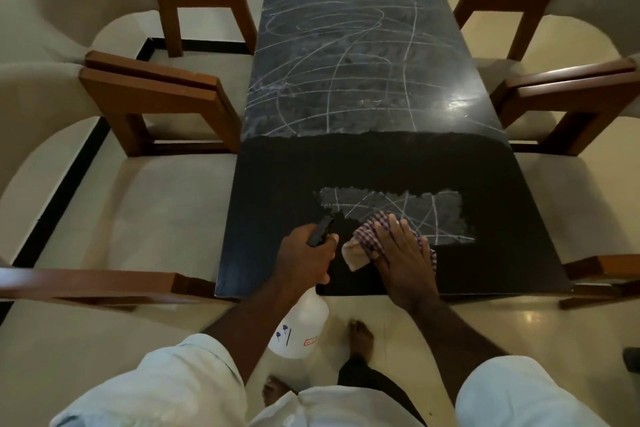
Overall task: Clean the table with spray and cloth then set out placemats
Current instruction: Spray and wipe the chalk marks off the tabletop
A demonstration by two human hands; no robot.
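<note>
A dark rectangular table (pixel 363 163) runs away from me, its far half covered in white chalky scribbles. A smaller scribbled patch lies near the front, just beyond my hands. My left hand (pixel 306 255) grips the black trigger head of a white spray bottle (pixel 299 326), whose body hangs below the table's front edge. My right hand (pixel 403 250) lies flat, fingers straight, pressing a red-and-white checked cloth (pixel 369 232) onto the table top. No placemats are in view.
Two beige cushioned chairs with wooden arms stand on the left (pixel 149 184) and two on the right (pixel 575 97), close against the table sides. My bare feet (pixel 360 336) are on the cream floor in front of the table.
</note>
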